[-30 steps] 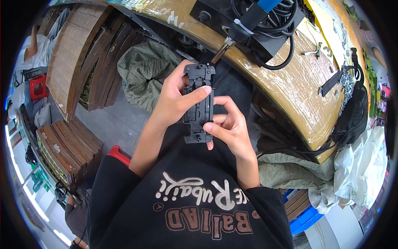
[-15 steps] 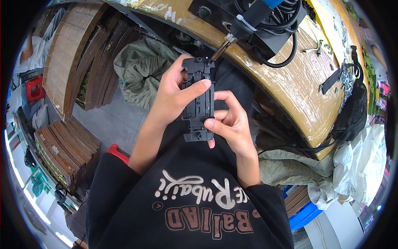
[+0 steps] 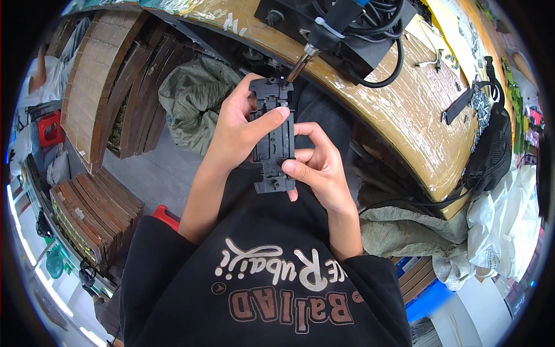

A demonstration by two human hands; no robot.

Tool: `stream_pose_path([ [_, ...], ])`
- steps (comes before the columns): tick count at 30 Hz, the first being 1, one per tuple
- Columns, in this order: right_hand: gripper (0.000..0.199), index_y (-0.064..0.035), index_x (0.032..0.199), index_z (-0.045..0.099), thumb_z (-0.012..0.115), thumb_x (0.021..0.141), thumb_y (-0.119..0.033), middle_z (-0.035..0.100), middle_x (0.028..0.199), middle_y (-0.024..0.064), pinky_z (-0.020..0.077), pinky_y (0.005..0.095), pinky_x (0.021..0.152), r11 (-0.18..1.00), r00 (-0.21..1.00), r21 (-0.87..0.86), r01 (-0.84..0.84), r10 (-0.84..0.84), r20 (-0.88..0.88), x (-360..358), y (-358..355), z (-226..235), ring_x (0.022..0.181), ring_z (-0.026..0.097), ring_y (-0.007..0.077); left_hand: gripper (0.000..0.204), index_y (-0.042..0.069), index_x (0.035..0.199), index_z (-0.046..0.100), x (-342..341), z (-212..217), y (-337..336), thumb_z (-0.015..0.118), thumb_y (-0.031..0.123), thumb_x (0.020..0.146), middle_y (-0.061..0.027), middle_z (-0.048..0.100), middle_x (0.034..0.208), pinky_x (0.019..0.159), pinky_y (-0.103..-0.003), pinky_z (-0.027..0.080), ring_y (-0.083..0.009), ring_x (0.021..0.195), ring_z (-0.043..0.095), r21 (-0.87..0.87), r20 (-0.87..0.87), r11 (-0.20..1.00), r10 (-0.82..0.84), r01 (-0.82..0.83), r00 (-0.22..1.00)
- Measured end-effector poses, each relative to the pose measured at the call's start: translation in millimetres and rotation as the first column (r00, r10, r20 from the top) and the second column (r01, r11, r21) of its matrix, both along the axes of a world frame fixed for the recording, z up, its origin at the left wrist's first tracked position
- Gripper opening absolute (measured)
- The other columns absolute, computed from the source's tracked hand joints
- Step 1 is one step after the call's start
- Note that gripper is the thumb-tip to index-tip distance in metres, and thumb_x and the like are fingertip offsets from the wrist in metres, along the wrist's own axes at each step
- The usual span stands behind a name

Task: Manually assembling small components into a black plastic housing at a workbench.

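A long black plastic part with several holes and raised posts is held upright over my lap. My left hand is closed around its upper left side, thumb across the front. My right hand grips the lower right side, thumb on the face and fingers partly hidden behind. At the part's upper right corner is the slim metal tip of a black and blue tool that looks like a fixed electric screwdriver. Whether the tip touches the part, I cannot tell.
The tool sits by a black box with coiled cable on a film-wrapped workbench. Small metal pieces and a black strap lie at its right. Stacked brown trays and a green sack stand left.
The whole view has shifted slightly. Both hands keep the same grip on the black plastic part, and its upper corner stays at the tool's tip.
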State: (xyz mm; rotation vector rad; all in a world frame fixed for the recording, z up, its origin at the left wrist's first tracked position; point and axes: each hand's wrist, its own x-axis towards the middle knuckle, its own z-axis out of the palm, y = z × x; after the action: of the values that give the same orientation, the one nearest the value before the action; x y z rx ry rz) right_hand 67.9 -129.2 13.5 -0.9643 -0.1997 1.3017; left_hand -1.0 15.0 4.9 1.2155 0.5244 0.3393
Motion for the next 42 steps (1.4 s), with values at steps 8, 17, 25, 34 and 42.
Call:
stream_pose_path([
  [8, 0.026, -0.002, 0.092, 0.042, 0.062, 0.08, -0.013, 0.053, 0.057, 0.0036, 0.0379, 0.0221, 0.042, 0.961, 0.93, -0.199, -0.194, 0.244, 0.274, 16.1, -32.0, -14.2, 0.046, 0.049, 0.0081, 0.038, 0.003, 0.112, 0.042, -6.3, -4.9, -12.9, 0.06, 0.014, 0.081, -0.0031, 0.053, 0.082, 0.046, -0.019, 0.043, -0.0074, 0.062, 0.052, -0.104, -0.203, 0.982, -0.174, 0.156, 0.964],
  [17, 0.021, -0.0023, 0.083, 0.051, 0.068, 0.071, -0.001, 0.063, 0.09, 0.0148, 0.0511, 0.0347, 0.072, 0.935, 0.845, -0.042, 0.353, -0.3, 0.443, 22.4, -229.5, -18.1, 0.084, 0.062, 0.0276, 0.039, 0.0, 0.116, 0.042, -23.7, -33.9, -19.1, 0.049, 0.025, 0.088, -0.0085, 0.054, 0.077, 0.039, -0.019, 0.044, -0.0102, 0.054, 0.052, -0.137, -0.401, 0.868, -0.489, 0.477, 0.775],
  [25, 0.025, -0.0052, 0.099, 0.051, 0.065, 0.078, -0.011, 0.057, 0.091, 0.007, 0.0506, 0.0316, 0.072, -0.542, -0.478, 0.17, 0.823, -0.499, 0.722, 10.2, -403.6, -180.3, 0.081, 0.055, 0.0142, 0.035, 0.001, 0.115, 0.044, -2.7, -32.6, -22.4, 0.044, 0.026, 0.09, -0.0065, 0.051, 0.076, 0.039, -0.018, 0.043, -0.0088, 0.054, 0.05, -0.034, -0.444, 0.834, -0.506, 0.55, 0.74],
  [34, 0.04, 0.0045, 0.103, 0.047, 0.068, 0.07, -0.006, 0.052, 0.101, 0.0143, 0.0405, 0.0342, 0.083, -0.726, -0.153, -0.199, 0.659, -0.388, 0.909, -23.4, -451.4, -263.9, 0.09, 0.05, 0.0241, 0.032, 0.001, 0.113, 0.046, -11.5, -36.8, -12.9, 0.045, 0.024, 0.09, -0.0068, 0.053, 0.076, 0.041, -0.02, 0.045, -0.0091, 0.055, 0.051, -0.051, -0.476, 0.862, -0.464, 0.504, 0.747],
  [42, 0.022, 0.0021, 0.102, 0.049, 0.054, 0.08, 0.005, 0.053, 0.1, 0.0097, 0.0425, 0.0246, 0.077, -0.19, -0.528, 0.494, 0.849, -0.349, 0.774, 73.5, -246.5, -21.5, 0.085, 0.052, 0.0137, 0.027, 0.003, 0.109, 0.049, -33.4, -12.2, 38.4, 0.048, 0.02, 0.09, -0.0059, 0.053, 0.073, 0.041, -0.02, 0.043, -0.0085, 0.053, 0.05, 0.169, -0.441, 0.976, -0.051, 0.139, 0.896],
])
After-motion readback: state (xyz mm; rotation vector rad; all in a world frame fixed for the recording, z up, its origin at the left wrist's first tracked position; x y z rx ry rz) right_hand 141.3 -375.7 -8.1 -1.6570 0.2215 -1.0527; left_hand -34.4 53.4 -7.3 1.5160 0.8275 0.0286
